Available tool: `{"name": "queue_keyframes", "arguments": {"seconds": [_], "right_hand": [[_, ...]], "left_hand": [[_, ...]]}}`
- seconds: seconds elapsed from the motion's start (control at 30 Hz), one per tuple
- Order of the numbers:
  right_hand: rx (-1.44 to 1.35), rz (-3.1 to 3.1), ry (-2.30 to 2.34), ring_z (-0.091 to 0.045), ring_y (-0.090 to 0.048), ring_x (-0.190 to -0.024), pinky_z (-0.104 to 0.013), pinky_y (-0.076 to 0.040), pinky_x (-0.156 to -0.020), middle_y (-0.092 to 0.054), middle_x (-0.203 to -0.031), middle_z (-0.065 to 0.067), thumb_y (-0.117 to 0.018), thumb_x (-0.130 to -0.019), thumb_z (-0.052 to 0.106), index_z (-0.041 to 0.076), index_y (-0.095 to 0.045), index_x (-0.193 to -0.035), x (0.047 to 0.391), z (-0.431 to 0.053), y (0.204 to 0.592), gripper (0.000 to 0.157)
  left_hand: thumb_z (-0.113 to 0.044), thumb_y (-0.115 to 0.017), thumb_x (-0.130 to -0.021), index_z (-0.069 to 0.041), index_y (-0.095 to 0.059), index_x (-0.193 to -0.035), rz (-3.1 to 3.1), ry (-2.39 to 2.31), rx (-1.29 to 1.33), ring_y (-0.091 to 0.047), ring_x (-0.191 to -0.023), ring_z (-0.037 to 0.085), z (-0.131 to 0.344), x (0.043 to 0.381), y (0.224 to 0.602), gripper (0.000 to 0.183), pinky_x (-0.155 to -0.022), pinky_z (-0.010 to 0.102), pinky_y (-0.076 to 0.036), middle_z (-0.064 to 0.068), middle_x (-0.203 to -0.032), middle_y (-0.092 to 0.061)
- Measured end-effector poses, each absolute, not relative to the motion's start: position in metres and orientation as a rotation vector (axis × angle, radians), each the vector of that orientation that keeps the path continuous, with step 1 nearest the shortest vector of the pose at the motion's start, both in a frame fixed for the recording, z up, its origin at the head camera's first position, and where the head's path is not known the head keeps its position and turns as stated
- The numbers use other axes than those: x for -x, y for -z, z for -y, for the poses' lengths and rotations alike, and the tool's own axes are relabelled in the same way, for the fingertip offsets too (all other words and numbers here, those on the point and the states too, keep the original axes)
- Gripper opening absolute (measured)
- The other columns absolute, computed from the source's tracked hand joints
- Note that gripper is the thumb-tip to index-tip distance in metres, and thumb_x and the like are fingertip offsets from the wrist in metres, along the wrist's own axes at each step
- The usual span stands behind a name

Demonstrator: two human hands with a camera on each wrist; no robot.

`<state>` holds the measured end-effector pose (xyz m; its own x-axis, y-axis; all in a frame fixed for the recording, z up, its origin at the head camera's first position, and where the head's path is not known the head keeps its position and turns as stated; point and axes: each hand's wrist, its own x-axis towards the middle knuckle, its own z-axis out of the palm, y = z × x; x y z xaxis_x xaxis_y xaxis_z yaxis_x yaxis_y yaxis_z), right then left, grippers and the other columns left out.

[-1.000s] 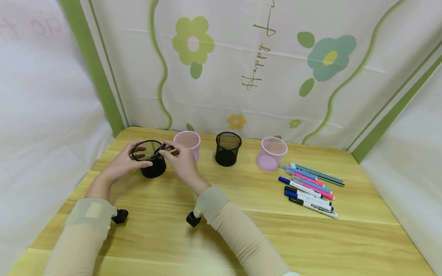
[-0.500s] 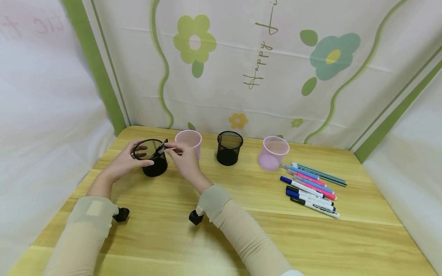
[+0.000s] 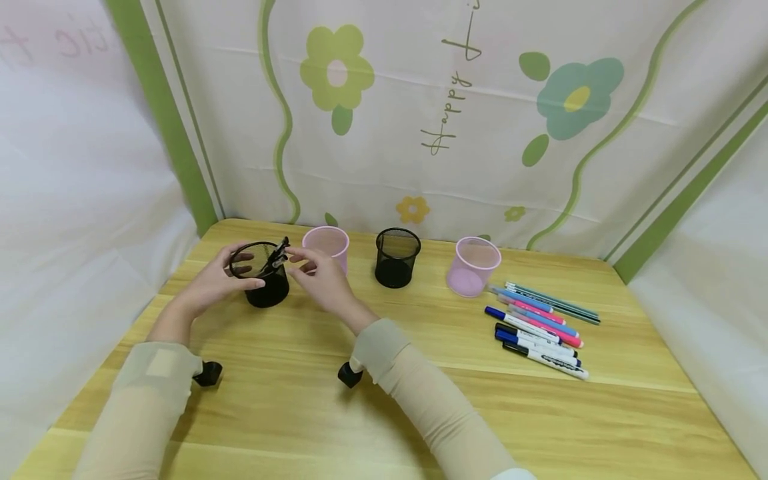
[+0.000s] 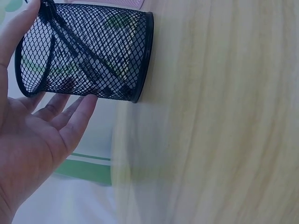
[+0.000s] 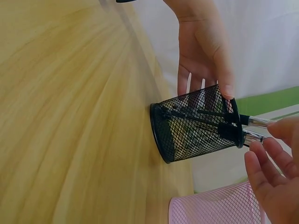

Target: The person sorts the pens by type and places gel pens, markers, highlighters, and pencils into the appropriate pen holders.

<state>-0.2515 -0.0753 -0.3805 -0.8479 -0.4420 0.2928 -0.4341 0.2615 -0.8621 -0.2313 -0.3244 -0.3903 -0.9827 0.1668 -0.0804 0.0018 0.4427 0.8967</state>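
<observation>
A pale, flower-printed cloth backdrop [image 3: 372, 167] hangs behind a yellowish table [image 3: 276, 427] with smooth, streaked wood grain. Towards its far side, from left to right, stand a black wire-mesh cup [image 3: 268, 293] with a thick round rim, a pink mesh cup [image 3: 341, 259], a second black cup [image 3: 394, 273] and a second pink cup [image 3: 468, 277]. The left hand [image 3: 207, 285] grips the leftmost cup, thumb near the rim and fingers round the far side. The right hand [image 3: 324, 280] is loosely bent beside dark slim pens [image 3: 279, 255], which lean inside that cup, their shiny ends above its rim; any slight contact is hard to tell. The step looks like settling these pens; next, the right fingers should withdraw without snagging them. White-barrelled markers [image 3: 543, 347], pink and blue pens [image 3: 540, 315] and thin teal pencils [image 3: 558, 305] lie right.
</observation>
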Motion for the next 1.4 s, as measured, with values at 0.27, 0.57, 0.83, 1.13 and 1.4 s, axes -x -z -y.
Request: {"name": "queue_keyframes", "arguments": {"seconds": [0.27,0.57,0.83,1.13,1.4], "right_hand": [[0.942,-2.443,1.656,-0.014,-0.069,-0.100,-0.018,-0.055,-0.084,-0.070,-0.126,-0.010,-0.068,-0.099,0.004,0.008,-0.065,-0.139,0.256,0.062,0.377,0.040],[1.026,-2.430,1.566,-0.016,-0.068,-0.110,-0.020,-0.053,-0.091,-0.067,-0.133,-0.010,-0.064,-0.102,0.006,0.005,-0.063,-0.140,0.258,0.041,0.368,0.038],[1.098,-2.414,1.467,-0.022,-0.065,-0.118,-0.024,-0.052,-0.097,-0.062,-0.140,-0.012,-0.057,-0.105,0.007,0.004,-0.058,-0.144,0.260,0.017,0.360,0.040],[1.176,-2.469,1.423,-0.023,-0.064,-0.118,-0.025,-0.052,-0.097,-0.063,-0.140,-0.011,-0.061,-0.104,0.009,0.002,-0.058,-0.143,0.262,-0.017,0.354,0.040],[1.202,-2.527,1.432,-0.030,-0.063,-0.120,-0.040,-0.054,-0.099,-0.064,-0.137,-0.014,-0.063,-0.102,0.007,0.004,-0.058,-0.144,0.264,-0.049,0.355,0.042]], "left_hand": [[-0.017,-0.077,-0.094,-0.010,0.003,-0.165,-2.546,-1.552,-0.180,-0.026,-0.145,0.052,0.325,0.233,0.388,0.107,-0.112,0.066,-0.032,0.029,-0.164,-0.019],[-0.019,-0.077,-0.094,-0.013,0.001,-0.166,-2.597,-1.510,-0.175,-0.022,-0.147,0.053,0.326,0.235,0.377,0.106,-0.113,0.069,-0.027,0.027,-0.166,-0.014],[-0.038,-0.063,-0.103,-0.016,-0.005,-0.166,-2.649,-1.479,-0.177,-0.016,-0.149,0.052,0.322,0.230,0.363,0.089,-0.111,0.075,-0.022,0.020,-0.167,-0.017],[-0.048,-0.061,-0.102,-0.010,-0.024,-0.163,-2.905,-1.336,-0.157,-0.017,-0.149,0.052,0.311,0.225,0.342,0.081,-0.109,0.077,-0.023,0.022,-0.167,-0.019],[-0.046,-0.064,-0.100,-0.009,-0.030,-0.161,-2.943,-1.433,-0.212,-0.026,-0.147,0.047,0.297,0.221,0.329,0.079,-0.115,0.069,-0.023,0.022,-0.165,-0.024]]}}
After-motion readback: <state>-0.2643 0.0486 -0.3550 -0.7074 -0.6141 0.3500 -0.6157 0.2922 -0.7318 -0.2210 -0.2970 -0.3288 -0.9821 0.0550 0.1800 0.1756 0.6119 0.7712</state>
